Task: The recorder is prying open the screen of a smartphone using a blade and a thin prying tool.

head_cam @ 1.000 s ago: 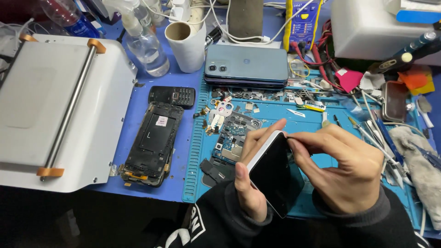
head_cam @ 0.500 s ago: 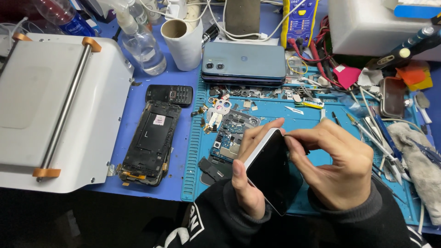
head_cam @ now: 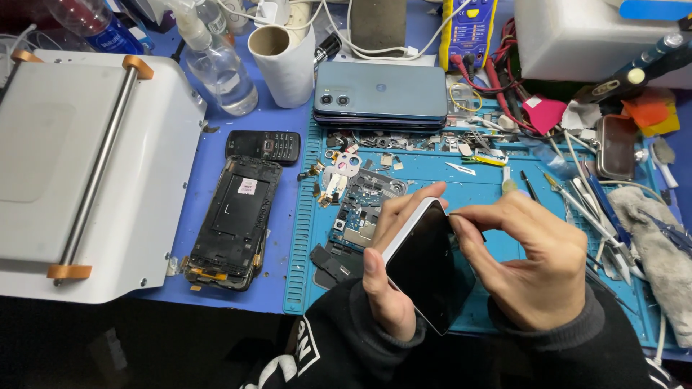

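My left hand (head_cam: 386, 277) grips a smartphone (head_cam: 427, 265) with a dark screen and a pale edge, held tilted over the blue-green mat (head_cam: 490, 189). My right hand (head_cam: 537, 261) is curled over the phone's upper right side, its thumb and forefinger pinching at the top corner. Whether a thin tool sits between those fingers is too small to tell. Just left of the phone on the mat lie small circuit boards (head_cam: 360, 205) and loose parts.
A stripped black phone frame (head_cam: 234, 222) lies left of the mat, with a small keypad phone (head_cam: 264, 145) above it. A white machine with a metal roller (head_cam: 79, 166) fills the left. Stacked blue phones (head_cam: 380, 92), a paper roll (head_cam: 282, 63), bottles and tweezers (head_cam: 577, 198) crowd the back and right.
Both hands and the phone kept their pose. The view shifted slightly, so they sit a little lower and further left in the picture.
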